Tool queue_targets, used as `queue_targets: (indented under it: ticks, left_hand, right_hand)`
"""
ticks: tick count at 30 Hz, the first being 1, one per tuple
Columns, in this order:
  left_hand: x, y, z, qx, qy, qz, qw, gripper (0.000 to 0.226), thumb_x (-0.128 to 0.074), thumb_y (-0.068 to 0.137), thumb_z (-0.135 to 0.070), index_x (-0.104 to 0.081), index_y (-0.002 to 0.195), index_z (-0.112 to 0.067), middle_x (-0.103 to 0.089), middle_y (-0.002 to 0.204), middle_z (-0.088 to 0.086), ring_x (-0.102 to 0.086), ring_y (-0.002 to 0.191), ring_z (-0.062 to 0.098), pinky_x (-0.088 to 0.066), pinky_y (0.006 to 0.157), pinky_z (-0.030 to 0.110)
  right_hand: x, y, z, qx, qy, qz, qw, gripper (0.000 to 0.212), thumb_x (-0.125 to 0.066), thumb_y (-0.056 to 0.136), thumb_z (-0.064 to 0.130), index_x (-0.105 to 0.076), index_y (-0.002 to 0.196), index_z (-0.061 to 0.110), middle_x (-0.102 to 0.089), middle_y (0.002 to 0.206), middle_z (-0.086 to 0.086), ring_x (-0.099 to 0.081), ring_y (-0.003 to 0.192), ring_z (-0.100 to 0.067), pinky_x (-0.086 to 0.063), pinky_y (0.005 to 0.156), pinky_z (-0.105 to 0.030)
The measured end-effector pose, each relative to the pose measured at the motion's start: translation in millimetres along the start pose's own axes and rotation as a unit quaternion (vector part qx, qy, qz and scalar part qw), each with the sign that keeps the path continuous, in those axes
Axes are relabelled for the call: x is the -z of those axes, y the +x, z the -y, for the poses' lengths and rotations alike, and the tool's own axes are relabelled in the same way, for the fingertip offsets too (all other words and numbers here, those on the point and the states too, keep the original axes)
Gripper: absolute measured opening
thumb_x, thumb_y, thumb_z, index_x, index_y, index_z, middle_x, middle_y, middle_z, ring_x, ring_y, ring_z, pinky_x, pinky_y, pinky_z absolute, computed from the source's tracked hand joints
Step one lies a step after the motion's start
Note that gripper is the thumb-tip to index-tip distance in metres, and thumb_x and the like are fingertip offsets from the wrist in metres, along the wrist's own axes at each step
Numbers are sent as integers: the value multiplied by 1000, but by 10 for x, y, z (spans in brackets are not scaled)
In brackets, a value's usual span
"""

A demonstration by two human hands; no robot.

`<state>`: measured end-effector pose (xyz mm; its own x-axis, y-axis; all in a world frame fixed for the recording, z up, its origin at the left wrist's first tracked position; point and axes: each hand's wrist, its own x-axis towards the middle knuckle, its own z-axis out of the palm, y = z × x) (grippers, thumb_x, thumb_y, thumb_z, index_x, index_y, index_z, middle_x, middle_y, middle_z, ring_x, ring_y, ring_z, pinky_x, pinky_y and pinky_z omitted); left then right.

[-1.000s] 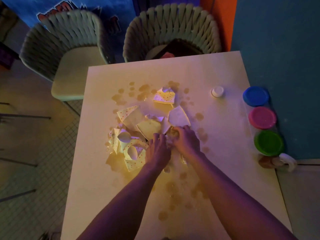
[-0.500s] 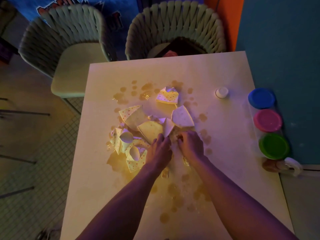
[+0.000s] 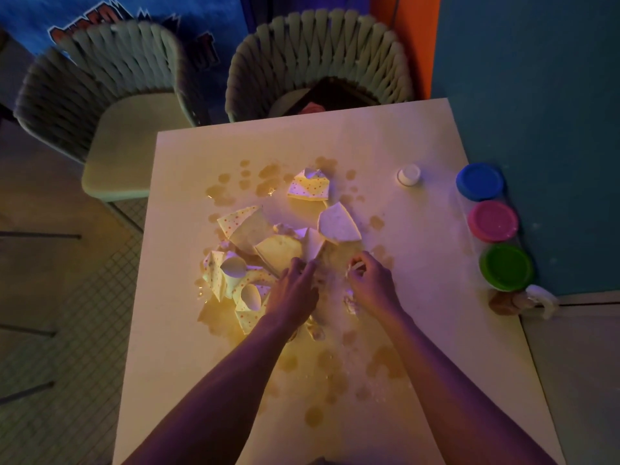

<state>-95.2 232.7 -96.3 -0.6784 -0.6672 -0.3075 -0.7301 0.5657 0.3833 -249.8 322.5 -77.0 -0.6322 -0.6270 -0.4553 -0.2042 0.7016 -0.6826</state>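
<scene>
Small shard (image 3: pixel 356 264): pale bit near the middle of the counter (image 3: pixel 436 333), pinched in the curled fingertips of the right hand (image 3: pixel 372 283). Too small and blurred to tell if it is lifted. Left hand (image 3: pixel 295 292) just beside it, palm down, fingers fairly straight, not gripping. Its fingertips touch the near tip of a narrow white shard (image 3: pixel 313 245) at the edge of the pile.

Pile of broken pieces beyond and to the left of the hands:
- curved white piece (image 3: pixel 339 223) past the narrow shard
- flat yellowish piece (image 3: pixel 278 250)
- dotted pieces (image 3: pixel 235 280) heaped to the left
- one dotted piece (image 3: pixel 310 188) apart, farther back

Yellowish spill (image 3: pixel 214 313) pooled under the heap, with drops scattered across the counter.

At the counter's right edge, in a row, are a blue tub (image 3: pixel 480 181), a pink tub (image 3: pixel 492 220) and a green tub (image 3: pixel 506 267). A white cap (image 3: pixel 409 174) sits near the blue one. Two woven chairs (image 3: pixel 318 55) stand behind the counter.
</scene>
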Motion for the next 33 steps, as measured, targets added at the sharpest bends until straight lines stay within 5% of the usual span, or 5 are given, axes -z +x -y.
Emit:
queue_targets:
  ticks: [6, 14, 24, 28, 33]
  left_hand:
    - [-20, 61, -64, -5, 4, -15, 1000, 32, -63, 83, -15, -58, 114, -11, -47, 110, 13, -60, 90, 40, -53, 65, 51]
    - [135, 58, -180, -4, -97, -61, 993, 13, -65, 81, -16, -56, 90, -11, -59, 94, 9, -60, 83, 36, -46, 66, 41]
    - [832, 441, -96, 77, -146, -148, 975, 18, -66, 83, -32, -62, 89, -16, -64, 87, 4, -55, 77, 24, -38, 68, 31]
    - [995, 692, 9, 112, -84, -118, 983, 13, -67, 77, -17, -65, 90, -14, -61, 90, 7, -58, 82, 30, -36, 65, 31]
    - [1039, 1012, 145, 157, -44, -23, 986, 27, -76, 80, -19, -70, 105, -13, -67, 110, 12, -64, 91, 30, -55, 73, 37]
  right_hand:
    - [-57, -169, -192, -44, -19, 26, 999, 28, -44, 88, 25, -67, 83, 11, -60, 98, -23, -63, 92, -40, -52, 80, -42]
    - [-178, -381, -233, -40, -166, 32, 985, 51, -62, 85, 45, -50, 116, 6, -44, 122, -14, -51, 112, -36, -47, 86, -40]
    - [-223, -404, -310, 45, -244, -6, 969, 31, -57, 86, 14, -52, 114, 4, -49, 118, -16, -57, 105, -37, -49, 76, -41]
    - [-195, -320, -252, 60, -267, 15, 962, 34, -53, 87, 15, -47, 119, 8, -52, 119, -11, -56, 108, -35, -48, 78, -39]
    - [-157, -135, -152, 44, -181, 25, 982, 28, -51, 86, 16, -43, 112, 8, -56, 111, -15, -56, 102, -39, -43, 74, -39]
